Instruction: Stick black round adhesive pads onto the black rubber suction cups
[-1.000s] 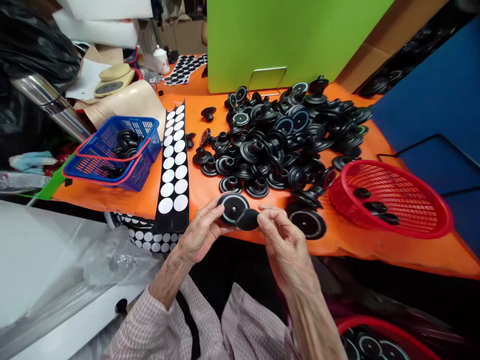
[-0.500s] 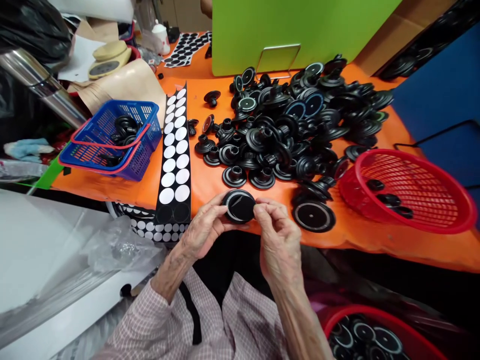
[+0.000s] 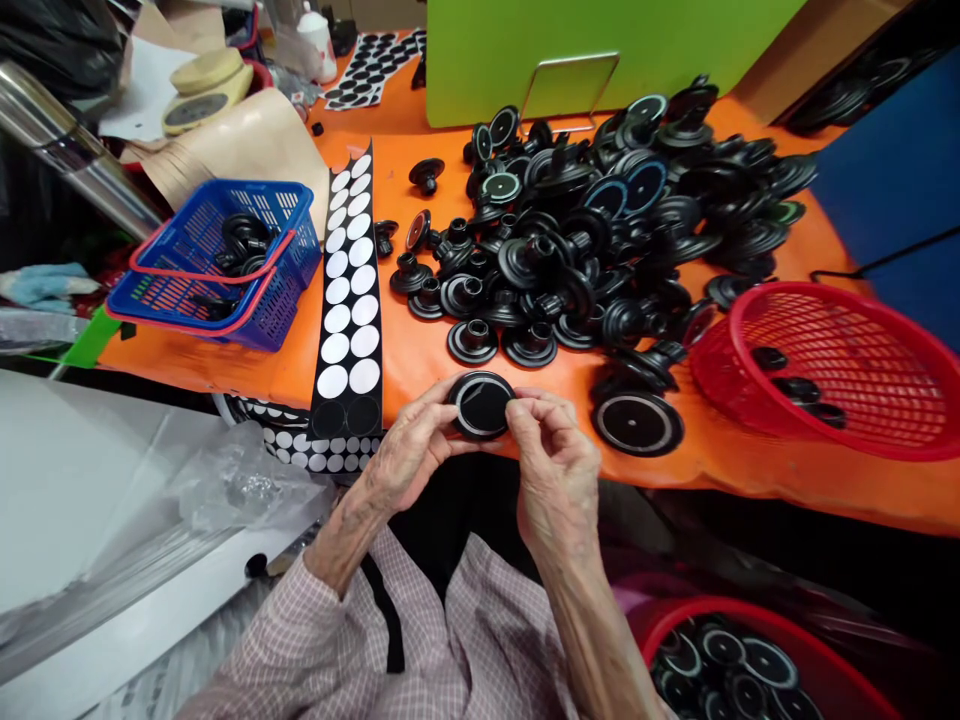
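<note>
Between my two hands is a round black disc part [image 3: 484, 407] with a glossy black face and a pale ring near its edge, tilted toward me. My left hand [image 3: 411, 450] grips its left rim, thumb on top. At the right rim, my right hand [image 3: 551, 440] pinches with thumb and forefinger; a small sticker edge there cannot be made out. Beyond the hands lies a heap of similar black knob-like parts [image 3: 532, 260]. To the left, a black sheet of round stickers [image 3: 349, 290] shows white circles, with bare black spots at its near end.
A blue basket [image 3: 289, 300] with black parts stands left, a red basket [image 3: 720, 370] right. One disc [image 3: 637, 422] lies face up near the orange table's [image 3: 420, 350] front edge. Below right, a red tub [image 3: 660, 625] holds finished-looking discs. A green board [image 3: 480, 60] stands behind.
The view has shifted slightly. The disc in my hands is tipped more toward me, showing more of its ringed face. Both hands keep their hold.
</note>
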Demonstrator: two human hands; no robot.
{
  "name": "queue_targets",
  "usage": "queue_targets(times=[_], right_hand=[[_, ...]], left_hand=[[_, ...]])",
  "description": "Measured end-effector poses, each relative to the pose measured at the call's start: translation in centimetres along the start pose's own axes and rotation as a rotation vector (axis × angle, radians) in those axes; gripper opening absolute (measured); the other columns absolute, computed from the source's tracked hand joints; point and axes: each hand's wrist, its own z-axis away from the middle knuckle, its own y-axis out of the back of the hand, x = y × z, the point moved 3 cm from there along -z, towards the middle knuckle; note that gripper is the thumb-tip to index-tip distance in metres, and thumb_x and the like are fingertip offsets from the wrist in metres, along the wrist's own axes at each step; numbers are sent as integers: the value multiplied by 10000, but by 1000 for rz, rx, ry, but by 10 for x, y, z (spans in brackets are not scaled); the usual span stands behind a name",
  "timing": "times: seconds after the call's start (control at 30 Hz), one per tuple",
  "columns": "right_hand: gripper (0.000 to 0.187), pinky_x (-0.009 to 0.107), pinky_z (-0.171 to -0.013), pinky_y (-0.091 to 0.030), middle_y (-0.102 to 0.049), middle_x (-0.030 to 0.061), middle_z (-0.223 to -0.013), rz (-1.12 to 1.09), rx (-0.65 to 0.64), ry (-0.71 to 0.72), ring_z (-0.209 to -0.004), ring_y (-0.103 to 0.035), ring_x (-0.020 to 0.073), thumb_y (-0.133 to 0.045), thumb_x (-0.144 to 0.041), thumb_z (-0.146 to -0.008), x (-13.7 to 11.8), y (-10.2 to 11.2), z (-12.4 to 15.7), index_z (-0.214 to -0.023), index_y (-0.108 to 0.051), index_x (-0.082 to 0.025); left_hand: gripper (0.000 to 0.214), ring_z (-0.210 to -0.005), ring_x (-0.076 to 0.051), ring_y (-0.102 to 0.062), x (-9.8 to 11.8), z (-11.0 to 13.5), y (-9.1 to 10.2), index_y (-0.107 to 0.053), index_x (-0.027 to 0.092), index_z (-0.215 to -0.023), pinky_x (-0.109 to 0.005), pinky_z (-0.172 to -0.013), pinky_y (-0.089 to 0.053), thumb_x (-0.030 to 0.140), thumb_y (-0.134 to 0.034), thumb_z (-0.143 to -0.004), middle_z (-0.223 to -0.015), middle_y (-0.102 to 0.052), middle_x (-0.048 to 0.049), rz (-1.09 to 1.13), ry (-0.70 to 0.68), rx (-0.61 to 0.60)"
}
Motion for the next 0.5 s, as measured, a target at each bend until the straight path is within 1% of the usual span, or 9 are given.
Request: queue_targets(times=[0.13, 0.23, 0.3, 0.37, 0.43, 0.5], right_hand=[[259, 300, -650, -541, -537, 60, -1029, 23, 7, 0, -853, -582, 169, -625, -427, -823, 3, -3, 0, -769, -601, -174], [250, 303, -615, -546, -525, 50, -974, 83, 22, 30, -778, -567, 152, -604, -421, -839, 5, -4, 1, -788, -583, -177], [247, 294, -583, -546, -518, 51, -955, 126, 37, 56, -783, -564, 159, -593, -418, -845, 5, -5, 2, -782, -569, -181], [243, 292, -568, -548, -520, 63, -974, 162, 41, 87, -831, -570, 177, -577, -414, -857, 6, -7, 3, -778, -551, -186], [226, 310, -597, -554, -528, 72, -994, 206, 38, 130, -880, -573, 193, -554, -402, -875, 6, -8, 3, -790, -537, -193], [195, 348, -676, -555, -540, 72, -987, 266, 42, 191, -912, -571, 199, -530, -374, -896, 5, -9, 4, -808, -528, -201]], left_hand=[[307, -1043, -261, -633, 1, 0, 1, -681, 158, -1080, -417, -874, -547, 191, -563, -799, -1158, -679, -95, -21, -7, 1], [313, -1058, -260, -627, 0, -1, 2, -680, 165, -1091, -420, -883, -543, 195, -552, -807, -1170, -673, -93, -30, -15, -15], [315, -1069, -256, -622, -2, -1, 3, -673, 169, -1101, -416, -893, -539, 192, -559, -808, -1168, -671, -90, -45, -16, -8], [315, -1070, -248, -620, -4, -2, 4, -661, 175, -1107, -401, -887, -543, 201, -601, -799, -1163, -667, -84, -73, -27, 25], [337, -1045, -236, -627, -6, -2, 5, -645, 184, -1111, -375, -856, -557, 225, -666, -777, -1149, -666, -74, -100, -44, 77], [361, -990, -218, -641, -8, -3, 5, -633, 184, -1097, -339, -801, -570, 253, -714, -751, -1113, -672, -66, -113, -62, 129]])
